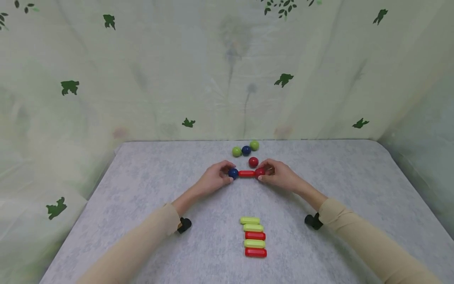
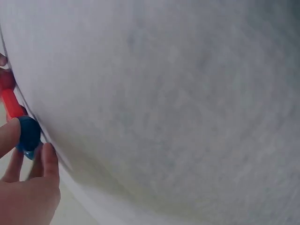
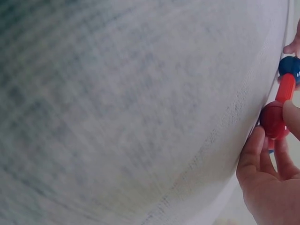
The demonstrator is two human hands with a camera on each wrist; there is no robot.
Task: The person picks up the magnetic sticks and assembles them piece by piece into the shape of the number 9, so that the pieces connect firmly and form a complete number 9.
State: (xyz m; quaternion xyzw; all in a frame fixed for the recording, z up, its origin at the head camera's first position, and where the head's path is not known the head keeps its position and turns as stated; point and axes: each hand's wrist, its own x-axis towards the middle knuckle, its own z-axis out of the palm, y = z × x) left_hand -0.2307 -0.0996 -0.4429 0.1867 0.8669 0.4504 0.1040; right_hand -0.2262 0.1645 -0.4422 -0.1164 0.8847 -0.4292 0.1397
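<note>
A red rod (image 1: pixel 246 173) lies crosswise between a dark blue ball (image 1: pixel 233 173) on its left end and a red ball (image 1: pixel 260 172) on its right end. My left hand (image 1: pixel 216 175) pinches the blue ball between thumb and fingers. On the other side, my right hand (image 1: pixel 278 174) holds the red ball the same way. In the left wrist view the thumb presses on the blue ball (image 2: pixel 29 132). The right wrist view has fingertips around the red ball (image 3: pixel 273 118), with the red rod (image 3: pixel 285 88) running up from it.
Just behind the rod is a loose red ball (image 1: pixel 253 162). Farther back sit a blue ball (image 1: pixel 246 150) and two green balls, one left (image 1: pixel 236 151) and one right (image 1: pixel 254 145). Nearer me, yellow-green rods (image 1: pixel 253 228) and red rods (image 1: pixel 255 252) form a column on the table (image 1: pixel 159 157).
</note>
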